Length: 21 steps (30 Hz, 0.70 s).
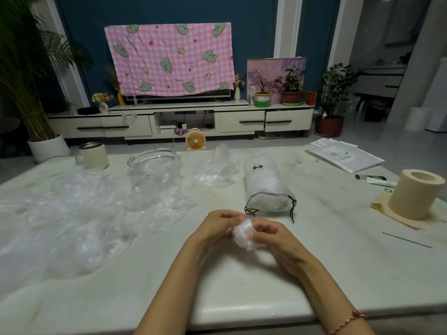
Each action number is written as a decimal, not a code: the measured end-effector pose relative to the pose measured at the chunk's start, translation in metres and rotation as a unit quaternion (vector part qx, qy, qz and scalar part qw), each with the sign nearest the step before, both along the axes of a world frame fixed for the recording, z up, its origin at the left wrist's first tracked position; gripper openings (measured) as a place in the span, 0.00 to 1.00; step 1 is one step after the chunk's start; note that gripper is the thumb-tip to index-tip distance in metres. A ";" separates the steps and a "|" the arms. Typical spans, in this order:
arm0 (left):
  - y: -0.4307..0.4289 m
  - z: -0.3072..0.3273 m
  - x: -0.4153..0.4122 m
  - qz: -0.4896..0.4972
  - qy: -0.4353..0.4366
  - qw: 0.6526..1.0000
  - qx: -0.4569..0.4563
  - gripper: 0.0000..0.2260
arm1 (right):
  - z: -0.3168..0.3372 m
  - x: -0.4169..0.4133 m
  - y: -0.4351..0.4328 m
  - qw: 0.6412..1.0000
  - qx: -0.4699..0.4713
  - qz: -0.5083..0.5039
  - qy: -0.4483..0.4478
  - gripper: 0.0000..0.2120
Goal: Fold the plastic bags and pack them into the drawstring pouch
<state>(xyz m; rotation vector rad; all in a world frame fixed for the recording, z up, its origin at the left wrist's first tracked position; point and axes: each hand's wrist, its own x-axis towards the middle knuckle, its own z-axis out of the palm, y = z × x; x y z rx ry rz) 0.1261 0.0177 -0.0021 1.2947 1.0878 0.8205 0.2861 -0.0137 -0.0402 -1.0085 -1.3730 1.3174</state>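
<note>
Both hands meet above the middle of the white table [242, 281]. My left hand [215, 228] and my right hand [273, 238] pinch a small folded clear plastic bag [243, 234] between their fingertips. Just beyond them lies the white drawstring pouch [266, 184] on its side, bulging, its mouth and black cord [291, 209] facing me. Loose clear plastic bags [79, 213] spread over the left of the table, and another crumpled bag [215, 170] sits left of the pouch.
A glass dish [154, 157] and a cream cup [93, 154] stand at the back left. A paper roll [414, 197] is at the right, with a tube [379, 182], papers [343, 155] and a thin rod [406, 240] nearby.
</note>
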 end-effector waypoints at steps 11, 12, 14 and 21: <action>0.021 -0.015 0.068 0.201 0.030 0.978 0.048 0.07 | 0.002 0.011 0.006 0.953 0.032 -0.292 0.077 0.05; 0.024 -0.020 0.067 0.238 0.117 0.955 0.131 0.09 | 0.001 0.011 0.008 0.945 0.028 -0.318 0.076 0.05; 0.027 -0.027 0.067 0.234 0.260 0.904 0.247 0.15 | 0.000 0.011 0.012 0.934 0.027 -0.350 0.061 0.10; 0.041 -0.031 0.065 0.185 0.330 0.878 0.292 0.08 | -0.002 0.012 0.016 0.911 0.135 -0.369 -0.121 0.10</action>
